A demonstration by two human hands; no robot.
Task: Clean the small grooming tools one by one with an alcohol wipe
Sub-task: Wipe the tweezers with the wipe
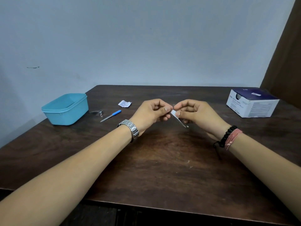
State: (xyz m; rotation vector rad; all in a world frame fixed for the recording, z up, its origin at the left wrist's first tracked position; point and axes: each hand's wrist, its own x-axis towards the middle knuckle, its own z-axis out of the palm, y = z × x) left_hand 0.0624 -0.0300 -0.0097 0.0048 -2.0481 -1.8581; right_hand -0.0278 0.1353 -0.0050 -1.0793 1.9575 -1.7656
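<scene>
My two hands meet above the middle of the table. My right hand pinches a thin metal tool, apparently tweezers, which slant down to the right with the lower end sticking out below the fingers. My left hand pinches a small white alcohol wipe against the tool's upper end. A metal nail clipper and a nail file with a blue handle lie on the table to the left, untouched.
A light blue plastic tub stands at the table's left edge. A torn wipe wrapper lies behind the file. A white and dark blue box of alcohol swabs sits at the far right. The brown wooden table meets a pale wall.
</scene>
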